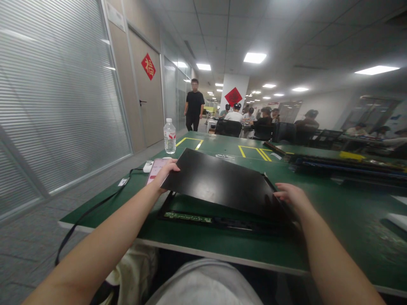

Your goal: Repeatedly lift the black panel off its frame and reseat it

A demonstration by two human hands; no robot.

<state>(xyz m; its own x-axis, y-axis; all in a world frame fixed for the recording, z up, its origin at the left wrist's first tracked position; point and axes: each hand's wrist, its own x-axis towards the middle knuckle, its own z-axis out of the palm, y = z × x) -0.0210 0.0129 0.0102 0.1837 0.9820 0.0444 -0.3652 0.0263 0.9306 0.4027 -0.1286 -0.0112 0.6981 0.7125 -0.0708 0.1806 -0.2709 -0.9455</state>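
Note:
A flat, glossy black screen panel (219, 178) slants above the table, its left end raised and its right end lower. My left hand (164, 173) is closed on the panel's left edge, thumb on top and the other fingers underneath. At the right edge, my right hand (294, 197) has its fingertips against the panel, pinching it near the corner. Below lies a dark frame (248, 224) with a green circuit board strip (187, 217) along its near side. Most of the frame's inside is hidden by the panel.
On the green table (203, 250) are a water bottle (169, 137), a phone (154, 170), a white plug (148, 166) with a black cable, and small metallic items (224, 156). Stacked dark strips (343, 167) lie at the right. A person (194, 103) stands in the aisle; others sit behind.

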